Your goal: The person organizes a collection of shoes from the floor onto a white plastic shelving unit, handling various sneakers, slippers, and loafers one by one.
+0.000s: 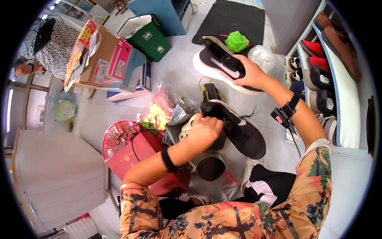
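Note:
My right hand (252, 74) grips a black sneaker (220, 65) with a thick white sole and a white side mark, raised and turned on its side. Lower and to the left, the closed fingers of my left hand (205, 132) pinch a second black sneaker (246, 138) at its heel opening, its toe pointing down to the right. Loose laces stick out from its side. Beneath my left hand are a crumpled grey plastic bag (179, 115) and some pale, ring-ended objects, partly hidden. A dark, round-mouthed container (211, 167) stands just below them.
Shoes line a rack (350, 103) on the right. To the left are a red gift bag (137, 155) and a white cabinet (59, 171). Stacked boxes (93, 59), a green bin (153, 44) and a dark mat (230, 20) lie beyond. Another person (47, 47) is at far left.

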Demonstrator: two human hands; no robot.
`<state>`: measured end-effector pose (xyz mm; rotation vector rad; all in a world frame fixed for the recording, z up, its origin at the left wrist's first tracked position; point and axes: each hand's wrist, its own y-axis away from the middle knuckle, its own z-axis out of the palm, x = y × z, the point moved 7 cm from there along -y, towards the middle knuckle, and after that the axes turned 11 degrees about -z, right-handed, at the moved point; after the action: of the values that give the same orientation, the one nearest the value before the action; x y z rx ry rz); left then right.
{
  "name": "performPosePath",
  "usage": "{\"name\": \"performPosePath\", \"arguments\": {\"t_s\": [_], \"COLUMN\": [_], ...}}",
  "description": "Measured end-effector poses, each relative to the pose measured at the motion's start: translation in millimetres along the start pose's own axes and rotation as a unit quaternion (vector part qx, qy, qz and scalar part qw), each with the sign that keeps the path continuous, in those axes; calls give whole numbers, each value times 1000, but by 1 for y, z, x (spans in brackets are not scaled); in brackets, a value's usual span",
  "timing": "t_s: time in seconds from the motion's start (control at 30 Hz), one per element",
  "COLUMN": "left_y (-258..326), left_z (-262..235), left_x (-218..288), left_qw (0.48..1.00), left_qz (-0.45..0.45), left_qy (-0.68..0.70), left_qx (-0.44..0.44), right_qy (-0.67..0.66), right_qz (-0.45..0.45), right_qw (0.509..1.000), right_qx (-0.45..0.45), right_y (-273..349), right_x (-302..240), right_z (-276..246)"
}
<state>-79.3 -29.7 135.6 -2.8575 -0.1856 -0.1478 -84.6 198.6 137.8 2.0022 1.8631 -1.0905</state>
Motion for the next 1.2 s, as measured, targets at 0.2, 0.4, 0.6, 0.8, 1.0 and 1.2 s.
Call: {"name": "performPosePath", "arguments": {"t_s": [0.2,0.4,0.6,0.8,1.0,1.2], "left_y": [-7,52,119,116,136,137], "left_z": [-93,-133,-124,-74,26,46], "left_x": [-61,-151,-227,-152,-110,-112], "left_qw": [978,880,795,953,955,939], "left_qz": [-131,-423,-509,-299,-241,-249], "left_qy": [119,199,306,38,43,-22], "left_qx": [111,86,125,-8,-165,-235], "right_qy": [282,274,165,139,104,-94], "right_qz": [-243,-217,-299,-416,-286,24], "right_qw": [926,932,940,889,920,988], "right_qx": [57,94,12,-128,-247,-119], "right_y": [-32,-50,-26,0,23,19], "right_x": [-55,-38,-69,-131,-84,-46], "right_z": [-8,-15,15,123,201,202]}}
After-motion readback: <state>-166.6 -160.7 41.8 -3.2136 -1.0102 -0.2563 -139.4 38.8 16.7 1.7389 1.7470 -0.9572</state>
